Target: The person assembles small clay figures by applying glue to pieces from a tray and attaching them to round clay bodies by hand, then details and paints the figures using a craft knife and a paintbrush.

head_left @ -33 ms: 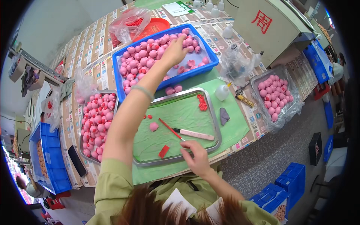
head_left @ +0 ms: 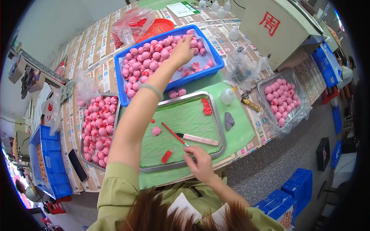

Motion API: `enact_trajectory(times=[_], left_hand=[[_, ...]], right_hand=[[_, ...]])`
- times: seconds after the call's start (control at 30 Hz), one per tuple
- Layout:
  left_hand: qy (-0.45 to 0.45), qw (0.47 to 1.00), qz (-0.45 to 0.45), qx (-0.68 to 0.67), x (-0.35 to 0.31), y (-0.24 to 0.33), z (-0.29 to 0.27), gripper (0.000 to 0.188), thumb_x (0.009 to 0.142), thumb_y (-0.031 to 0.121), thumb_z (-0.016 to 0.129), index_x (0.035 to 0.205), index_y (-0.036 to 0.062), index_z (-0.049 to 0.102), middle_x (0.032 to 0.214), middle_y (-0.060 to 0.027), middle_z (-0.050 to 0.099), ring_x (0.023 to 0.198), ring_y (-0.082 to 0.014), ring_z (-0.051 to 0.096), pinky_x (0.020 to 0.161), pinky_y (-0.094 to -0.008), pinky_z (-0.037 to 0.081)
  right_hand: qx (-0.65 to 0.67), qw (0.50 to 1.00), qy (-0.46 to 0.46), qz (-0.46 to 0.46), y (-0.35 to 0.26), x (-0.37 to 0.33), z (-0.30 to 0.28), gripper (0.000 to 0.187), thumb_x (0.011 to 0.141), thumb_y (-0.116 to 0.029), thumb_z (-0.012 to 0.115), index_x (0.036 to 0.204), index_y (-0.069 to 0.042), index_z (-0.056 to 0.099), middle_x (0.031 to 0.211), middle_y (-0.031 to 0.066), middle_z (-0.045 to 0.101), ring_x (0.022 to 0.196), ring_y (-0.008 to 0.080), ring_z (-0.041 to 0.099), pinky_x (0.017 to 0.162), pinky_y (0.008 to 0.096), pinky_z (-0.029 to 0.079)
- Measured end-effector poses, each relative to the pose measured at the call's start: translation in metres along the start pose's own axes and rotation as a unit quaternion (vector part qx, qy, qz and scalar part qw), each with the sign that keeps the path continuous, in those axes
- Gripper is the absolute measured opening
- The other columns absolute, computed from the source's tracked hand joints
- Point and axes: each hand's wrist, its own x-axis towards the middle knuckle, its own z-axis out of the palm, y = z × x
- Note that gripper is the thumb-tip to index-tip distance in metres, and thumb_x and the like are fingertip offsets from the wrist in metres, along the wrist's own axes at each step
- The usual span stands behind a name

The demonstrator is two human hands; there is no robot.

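Note:
My left hand [head_left: 182, 51] reaches over the far right of a blue bin [head_left: 120, 82], fingers curled down among pink balls [head_left: 145, 56]; what they hold is hidden. My right hand [head_left: 200, 161] hovers over the near edge of a metal tray [head_left: 181, 163], fingers closed around the near end of a thin red-handled tool [head_left: 171, 131]. On the tray's green lining lie a single pink ball [head_left: 156, 131], a flat red piece [head_left: 166, 156], a pale-handled knife [head_left: 199, 139] and several red coils [head_left: 207, 106].
Left is a tray of pink balls with red parts [head_left: 99, 127], beside a phone [head_left: 78, 165]. At right stand a plastic-lined tray of pink balls [head_left: 283, 98], a white squeeze bottle [head_left: 227, 96], a gold tube [head_left: 250, 104] and grey clay [head_left: 229, 121]. A red plate [head_left: 163, 26] lies behind.
My left hand has shifted slightly within the far right of the bin. The whole view has moved a little; my right hand and the red-handled tool keep their place by the tray.

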Motion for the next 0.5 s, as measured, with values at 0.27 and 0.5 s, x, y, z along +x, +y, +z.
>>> enact_trajectory(times=[0.27, 0.5], left_hand=[[-0.002, 0.997, -0.071, -0.027, 0.005, 0.007, 0.017, 0.031, 0.074, 0.008, 0.058, 0.103, 0.0048, 0.047, 0.106, -0.0152, 0.05, 0.103, -0.0275, 0.049, 0.087, -0.0339, 0.041], [-0.016, 0.853, -0.034, -0.52, -0.088, 0.092, -0.077, 0.037, 0.075, -0.005, 0.058, 0.105, 0.0026, 0.037, 0.109, -0.0112, 0.048, 0.097, -0.0188, 0.054, 0.086, -0.0282, 0.044]], right_hand=[[-0.01, 0.999, -0.026, -0.017, 0.0, 0.006, -0.001, 0.02, 0.07, 0.0, 0.063, 0.089, -0.001, 0.057, 0.084, 0.013, 0.058, 0.076, 0.0281, 0.057, 0.066, 0.0328, 0.045], [-0.04, 0.999, -0.016, -0.011, -0.003, 0.004, -0.002, 0.019, 0.071, 0.0, 0.062, 0.089, -0.001, 0.058, 0.084, 0.0134, 0.059, 0.075, 0.0261, 0.057, 0.065, 0.0315, 0.045]])
